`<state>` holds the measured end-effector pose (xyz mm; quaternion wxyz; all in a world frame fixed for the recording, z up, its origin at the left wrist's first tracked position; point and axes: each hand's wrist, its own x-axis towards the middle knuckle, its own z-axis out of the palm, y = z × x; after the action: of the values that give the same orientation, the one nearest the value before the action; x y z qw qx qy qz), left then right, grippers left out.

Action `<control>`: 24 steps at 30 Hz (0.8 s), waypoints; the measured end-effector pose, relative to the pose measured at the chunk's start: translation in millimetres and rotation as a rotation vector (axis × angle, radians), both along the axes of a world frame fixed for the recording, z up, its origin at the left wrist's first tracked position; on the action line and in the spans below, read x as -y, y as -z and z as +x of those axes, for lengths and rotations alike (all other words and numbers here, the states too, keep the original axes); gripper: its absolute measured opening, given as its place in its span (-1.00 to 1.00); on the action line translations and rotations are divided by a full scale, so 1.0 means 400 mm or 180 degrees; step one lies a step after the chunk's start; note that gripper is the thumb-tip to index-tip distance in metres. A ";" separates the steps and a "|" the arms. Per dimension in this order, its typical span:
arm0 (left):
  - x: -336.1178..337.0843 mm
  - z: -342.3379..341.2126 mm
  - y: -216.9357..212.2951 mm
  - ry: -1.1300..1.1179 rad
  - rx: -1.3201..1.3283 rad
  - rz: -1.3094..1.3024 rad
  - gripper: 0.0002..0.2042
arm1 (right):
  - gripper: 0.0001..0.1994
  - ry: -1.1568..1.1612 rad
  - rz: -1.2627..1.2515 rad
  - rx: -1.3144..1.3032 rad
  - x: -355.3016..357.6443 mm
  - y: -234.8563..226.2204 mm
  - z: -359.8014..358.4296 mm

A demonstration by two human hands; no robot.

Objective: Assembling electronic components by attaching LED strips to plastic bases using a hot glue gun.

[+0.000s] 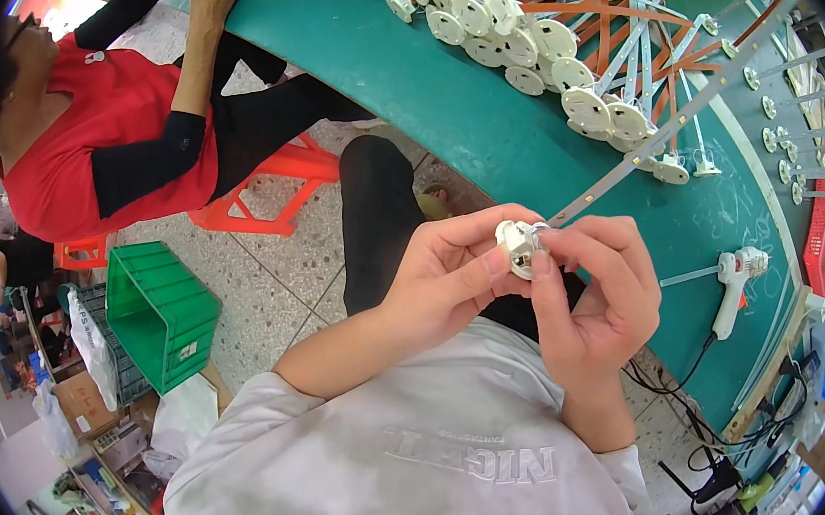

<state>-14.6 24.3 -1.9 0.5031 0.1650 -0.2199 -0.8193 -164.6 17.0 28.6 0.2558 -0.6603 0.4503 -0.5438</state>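
Together, we are pinching a small white round lamp base (517,246) between both hands, left hand (445,279) beside right hand (602,288), fingers closed around it.

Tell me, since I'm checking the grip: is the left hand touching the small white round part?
Touching. The head view shows the left hand with its thumb and fingertips pressed against the small white round part, while the right hand pinches it from the other side.

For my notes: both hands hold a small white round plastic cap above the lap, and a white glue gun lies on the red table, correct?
Not quite: the table is green, not red, as the head view shows. The rest holds: both the left hand and right hand hold the small white round plastic cap, and the white glue gun lies there.
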 end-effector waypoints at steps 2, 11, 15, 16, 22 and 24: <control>0.000 0.006 -0.002 0.0020 0.0020 0.0046 -0.56 | -0.75 -0.0048 -0.0072 -0.0199 0.007 -0.001 -0.006; 0.002 0.016 0.005 -0.0002 -0.0112 0.0488 -0.64 | -0.80 -0.0315 0.0057 -0.0374 0.020 -0.001 -0.027; 0.010 0.017 0.004 0.0079 -0.0109 0.0389 -0.63 | -0.77 -0.0234 0.0031 -0.0199 0.010 0.010 -0.034; 0.012 0.017 0.004 0.0113 -0.0022 0.0379 -0.63 | -0.77 -0.0267 0.0156 0.0035 0.007 0.009 -0.035; 0.034 0.025 0.018 0.0380 -0.0006 0.0241 -0.64 | -0.75 -0.0189 0.1479 0.1468 0.040 -0.022 -0.010; 0.058 0.031 0.029 0.0223 0.0763 -0.0040 -0.63 | -0.82 -0.0272 0.1758 0.1337 0.055 -0.014 -0.009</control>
<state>-2.4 1.2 -13.6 0.4454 0.2508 -0.2893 -0.8093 -168.3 -4.8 34.0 0.5345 -0.4581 0.4900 -0.5141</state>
